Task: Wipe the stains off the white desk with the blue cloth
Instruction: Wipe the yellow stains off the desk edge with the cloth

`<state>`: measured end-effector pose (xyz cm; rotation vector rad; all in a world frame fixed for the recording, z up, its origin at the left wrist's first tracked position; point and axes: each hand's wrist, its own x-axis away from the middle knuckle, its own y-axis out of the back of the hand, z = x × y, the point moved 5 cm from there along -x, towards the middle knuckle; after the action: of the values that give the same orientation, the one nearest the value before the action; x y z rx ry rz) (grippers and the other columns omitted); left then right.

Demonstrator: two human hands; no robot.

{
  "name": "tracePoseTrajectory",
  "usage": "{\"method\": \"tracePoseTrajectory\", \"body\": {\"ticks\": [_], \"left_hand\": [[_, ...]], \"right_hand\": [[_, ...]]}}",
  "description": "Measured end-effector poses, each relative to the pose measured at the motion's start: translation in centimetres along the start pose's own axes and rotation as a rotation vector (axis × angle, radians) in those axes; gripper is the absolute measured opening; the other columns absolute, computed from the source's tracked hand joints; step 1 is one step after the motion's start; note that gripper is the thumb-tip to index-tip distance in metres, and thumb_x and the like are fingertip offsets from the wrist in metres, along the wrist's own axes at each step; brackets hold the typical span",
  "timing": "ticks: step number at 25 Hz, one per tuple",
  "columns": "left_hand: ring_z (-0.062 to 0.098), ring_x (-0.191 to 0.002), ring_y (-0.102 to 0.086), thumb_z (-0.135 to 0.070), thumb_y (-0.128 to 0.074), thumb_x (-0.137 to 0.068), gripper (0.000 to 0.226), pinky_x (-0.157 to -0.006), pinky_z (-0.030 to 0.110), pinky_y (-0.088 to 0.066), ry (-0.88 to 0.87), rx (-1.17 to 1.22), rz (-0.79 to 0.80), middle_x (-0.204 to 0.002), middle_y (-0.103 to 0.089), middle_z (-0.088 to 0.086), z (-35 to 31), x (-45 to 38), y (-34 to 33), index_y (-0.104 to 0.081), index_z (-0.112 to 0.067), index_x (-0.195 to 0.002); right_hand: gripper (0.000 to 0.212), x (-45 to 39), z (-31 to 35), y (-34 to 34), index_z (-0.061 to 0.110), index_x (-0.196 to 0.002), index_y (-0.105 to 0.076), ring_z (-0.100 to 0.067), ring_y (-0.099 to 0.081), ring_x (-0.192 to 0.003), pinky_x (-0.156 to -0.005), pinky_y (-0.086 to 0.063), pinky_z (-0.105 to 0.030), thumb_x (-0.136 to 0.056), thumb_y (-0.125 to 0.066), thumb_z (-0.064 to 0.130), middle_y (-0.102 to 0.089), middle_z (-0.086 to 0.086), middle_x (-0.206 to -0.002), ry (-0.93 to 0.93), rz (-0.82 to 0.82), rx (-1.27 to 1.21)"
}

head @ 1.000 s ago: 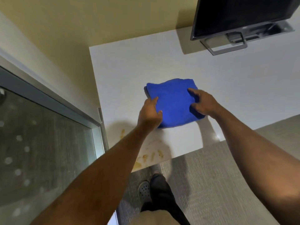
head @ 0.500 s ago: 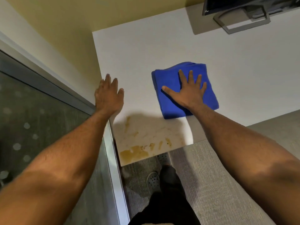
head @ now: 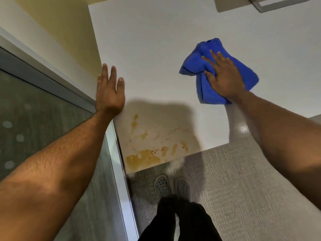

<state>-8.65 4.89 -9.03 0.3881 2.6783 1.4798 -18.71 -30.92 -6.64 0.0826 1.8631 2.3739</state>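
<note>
The blue cloth (head: 246,76) lies bunched on the white desk (head: 156,49), right of centre. My right hand (head: 222,75) presses flat on top of it, fingers spread, covering its middle. Yellow-brown stains (head: 144,158) spread over the desk's near left corner, with streaks and drips (head: 134,121) further in. The cloth is well to the right of the stains and apart from them. My left hand (head: 109,93) rests flat and open on the desk's left edge, just beyond the stains.
A grey monitor stand base (head: 278,3) sits at the desk's far right edge. A yellow wall (head: 60,32) and a metal-framed glass panel (head: 114,153) border the desk's left side. My feet in grey shoes (head: 172,186) stand on grey carpet below the desk's front edge.
My left hand let go of the cloth and moved to the desk's left edge. My right hand flattened on the cloth, which has bunched up and slid right.
</note>
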Motion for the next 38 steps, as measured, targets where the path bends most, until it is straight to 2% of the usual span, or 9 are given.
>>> {"method": "tracePoseTrajectory", "body": {"ticks": [4, 9, 15, 21, 24, 27, 30, 34, 38], "left_hand": [[0.023, -0.150, 0.000, -0.059, -0.019, -0.095, 0.062, -0.120, 0.038, -0.005, 0.006, 0.011, -0.021, -0.164, 0.002, -0.006, 0.2, 0.2, -0.4, -0.012, -0.034, -0.151], [0.024, -0.150, -0.002, -0.059, -0.020, -0.094, 0.061, -0.119, 0.041, -0.011, 0.031, -0.046, -0.026, -0.163, 0.003, -0.009, 0.2, -0.2, -0.2, -0.010, -0.037, -0.150], [0.023, -0.151, -0.001, -0.058, -0.028, -0.093, 0.070, -0.123, 0.041, -0.006, -0.016, 0.083, -0.007, -0.164, -0.002, -0.002, 0.7, -1.2, -0.5, -0.012, -0.025, -0.152], [0.027, -0.150, 0.003, -0.044, -0.023, -0.100, 0.061, -0.122, 0.037, -0.002, -0.060, -0.119, -0.032, -0.163, -0.001, 0.008, -0.3, -1.2, 0.6, -0.013, -0.016, -0.153], [0.030, -0.150, -0.003, -0.030, -0.019, -0.102, 0.054, -0.123, 0.038, -0.005, -0.165, -0.164, -0.060, -0.162, -0.009, 0.012, -0.9, -0.5, 0.4, -0.017, -0.007, -0.151], [0.029, -0.150, -0.005, -0.026, -0.019, -0.103, 0.052, -0.122, 0.033, -0.002, -0.198, -0.094, -0.054, -0.161, -0.012, 0.014, -0.5, -0.9, 0.0, -0.019, -0.003, -0.150], [0.029, -0.150, -0.003, -0.025, -0.019, -0.103, 0.053, -0.121, 0.031, 0.002, -0.213, -0.064, -0.042, -0.161, -0.011, 0.016, -0.2, -1.7, -0.3, -0.018, -0.001, -0.150], [0.030, -0.150, -0.002, -0.024, -0.020, -0.103, 0.052, -0.120, 0.031, 0.002, -0.224, -0.051, -0.056, -0.161, -0.011, 0.016, 0.5, -1.5, -0.3, -0.018, -0.002, -0.150], [0.030, -0.150, -0.002, -0.025, -0.020, -0.103, 0.052, -0.121, 0.032, 0.002, -0.217, -0.018, -0.038, -0.161, -0.011, 0.016, -0.1, -1.5, 0.0, -0.018, -0.001, -0.150]], "right_hand": [[0.053, 0.0, 0.9, -0.6, 0.022, -0.149, -0.028, -0.029, -0.017, -0.146, -0.118, -0.014, -0.047, -0.099, -0.032, 0.041, -0.021, -0.007, -0.159, -0.120, -0.008, -0.040], [0.051, 8.7, 3.2, -0.3, 0.020, -0.146, -0.034, -0.029, -0.024, -0.144, -0.116, -0.018, -0.043, -0.098, -0.037, 0.035, -0.028, -0.008, -0.156, 0.176, 0.046, -0.116], [0.050, 9.2, -5.2, 1.7, 0.022, -0.149, -0.027, -0.034, -0.020, -0.145, -0.116, -0.022, -0.049, -0.101, -0.034, 0.036, -0.025, -0.013, -0.157, -0.229, -0.070, -0.083], [0.053, 10.4, 5.2, -1.0, 0.017, -0.149, -0.027, -0.032, -0.022, -0.144, -0.117, -0.020, -0.048, -0.100, -0.034, 0.038, -0.025, -0.011, -0.157, 0.063, -0.032, -0.090], [0.057, 15.9, 5.2, -1.2, 0.021, -0.147, -0.031, -0.028, -0.024, -0.144, -0.117, -0.018, -0.045, -0.096, -0.029, 0.046, -0.027, -0.006, -0.157, 0.185, 0.005, -0.076], [0.056, 13.3, 0.4, 0.2, 0.021, -0.148, -0.028, -0.028, -0.022, -0.145, -0.117, -0.017, -0.045, -0.098, -0.031, 0.045, -0.027, -0.010, -0.157, -0.013, -0.026, -0.070], [0.053, 9.0, 1.1, 0.5, 0.015, -0.149, -0.026, -0.030, -0.021, -0.145, -0.117, -0.017, -0.045, -0.101, -0.037, 0.036, -0.025, -0.012, -0.157, -0.166, -0.071, -0.079], [0.050, 9.9, 9.3, -1.8, 0.020, -0.148, -0.028, -0.026, -0.022, -0.145, -0.117, -0.015, -0.040, -0.101, -0.038, 0.033, -0.025, -0.007, -0.158, 0.060, 0.007, -0.127], [0.048, 18.2, 10.3, -1.2, 0.023, -0.145, -0.036, -0.014, -0.024, -0.143, -0.117, -0.013, -0.027, -0.098, -0.037, 0.035, -0.029, 0.003, -0.154, 0.235, 0.076, -0.190]]}}
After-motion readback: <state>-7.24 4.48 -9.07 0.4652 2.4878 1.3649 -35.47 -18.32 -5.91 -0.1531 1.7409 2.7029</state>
